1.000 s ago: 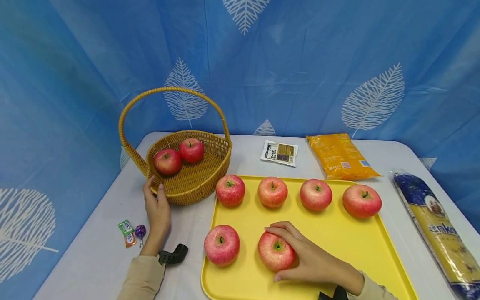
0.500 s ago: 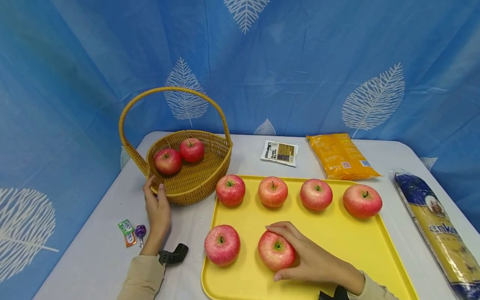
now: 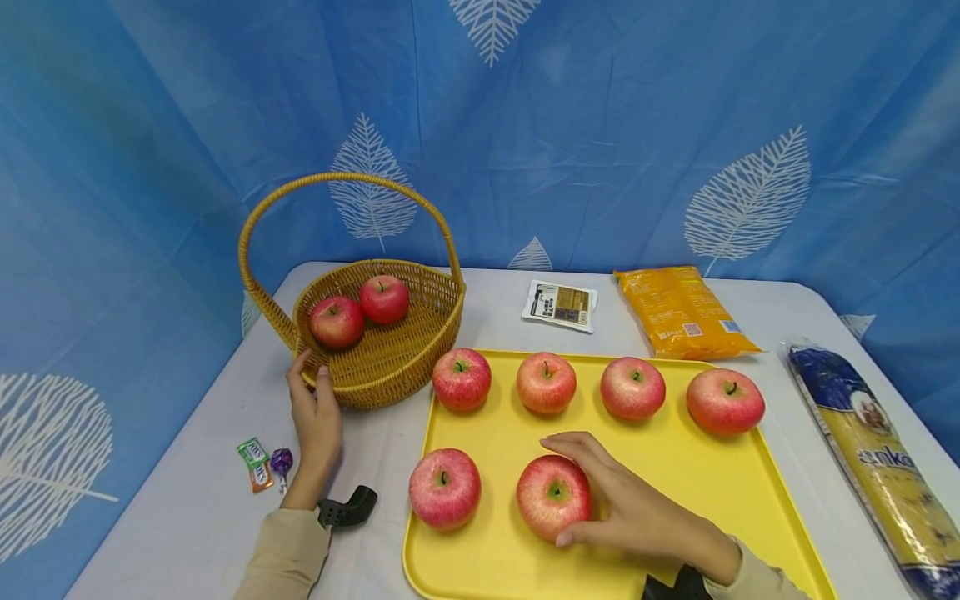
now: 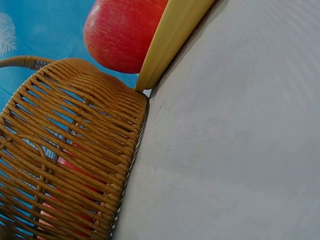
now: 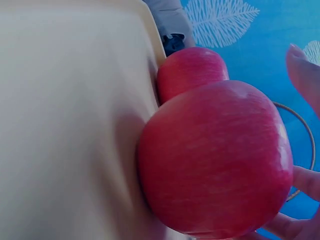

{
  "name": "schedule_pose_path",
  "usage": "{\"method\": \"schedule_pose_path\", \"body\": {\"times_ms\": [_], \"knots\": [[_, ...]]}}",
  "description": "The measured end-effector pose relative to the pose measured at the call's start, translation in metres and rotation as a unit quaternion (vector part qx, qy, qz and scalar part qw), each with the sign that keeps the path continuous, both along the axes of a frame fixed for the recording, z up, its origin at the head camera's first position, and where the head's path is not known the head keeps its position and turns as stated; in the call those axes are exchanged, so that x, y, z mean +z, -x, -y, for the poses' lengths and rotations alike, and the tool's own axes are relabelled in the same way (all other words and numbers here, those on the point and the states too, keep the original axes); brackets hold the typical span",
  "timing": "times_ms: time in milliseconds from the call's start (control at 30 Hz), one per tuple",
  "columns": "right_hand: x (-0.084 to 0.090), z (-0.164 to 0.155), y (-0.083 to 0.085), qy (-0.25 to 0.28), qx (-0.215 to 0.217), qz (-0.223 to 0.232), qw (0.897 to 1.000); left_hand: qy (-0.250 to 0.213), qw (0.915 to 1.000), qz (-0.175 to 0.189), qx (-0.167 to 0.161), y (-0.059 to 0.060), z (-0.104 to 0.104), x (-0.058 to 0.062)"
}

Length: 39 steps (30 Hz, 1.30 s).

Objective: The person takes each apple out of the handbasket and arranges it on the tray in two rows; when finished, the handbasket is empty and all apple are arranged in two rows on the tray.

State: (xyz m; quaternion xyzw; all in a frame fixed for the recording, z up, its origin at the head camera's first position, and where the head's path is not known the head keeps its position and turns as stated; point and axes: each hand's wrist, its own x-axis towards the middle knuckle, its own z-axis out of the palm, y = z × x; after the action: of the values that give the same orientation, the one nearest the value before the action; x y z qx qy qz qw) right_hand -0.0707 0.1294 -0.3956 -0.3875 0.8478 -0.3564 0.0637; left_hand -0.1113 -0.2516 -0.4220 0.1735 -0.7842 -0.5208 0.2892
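The yellow tray serves as the reference. At its near edge, the right hand grips the near-right apple, fingers and thumb curled round its right side; the right wrist view confirms the fingertips wrapped on the fruit. Whether the apple has left the tray surface cannot be told. Just left of it on the tray lies a second near-row apple.

Left of the tray, on the grey table, the left hand rests against the rim of the wicker basket, thumb on the rim's outer edge and fingers pressed together beside the wall. Near that wrist lie a green sweet wrapper and a purple lollipop.

Along the tray's far row stand four apples. Beyond the tray's far-left corner, the basket holds two apples.

Count: eight apples in all, six on the tray, two in the basket.

Judged progress: two apples transferred, one gripped, five untouched; roughly a quarter complete.

Beyond the tray's far edge lie a small white packet and an orange bag; to its right, one dark blue bag.
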Motion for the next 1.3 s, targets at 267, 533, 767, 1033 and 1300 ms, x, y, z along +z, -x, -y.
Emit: {"method": "schedule_pose_path", "body": {"times_ms": [267,533,767,1033,1300], "knots": [[0.011,-0.002,0.010,0.054,0.014,-0.014,0.998,-0.002,1.0000,0.000,0.001,0.000,0.000,0.000],[0.030,0.005,0.026,0.088,-0.045,-0.037,0.994,0.003,1.0000,-0.001,0.006,0.001,0.000,0.000],[0.047,0.030,0.043,0.155,-0.086,-0.080,0.981,0.005,1.0000,-0.004,0.005,0.001,0.000,-0.002],[0.062,0.068,0.067,0.164,-0.090,-0.017,0.982,0.007,1.0000,-0.004,0.001,-0.001,-0.002,-0.002],[0.065,0.114,0.105,0.192,-0.090,0.061,0.975,0.003,1.0000,-0.006,0.002,0.000,0.000,-0.002]]}}
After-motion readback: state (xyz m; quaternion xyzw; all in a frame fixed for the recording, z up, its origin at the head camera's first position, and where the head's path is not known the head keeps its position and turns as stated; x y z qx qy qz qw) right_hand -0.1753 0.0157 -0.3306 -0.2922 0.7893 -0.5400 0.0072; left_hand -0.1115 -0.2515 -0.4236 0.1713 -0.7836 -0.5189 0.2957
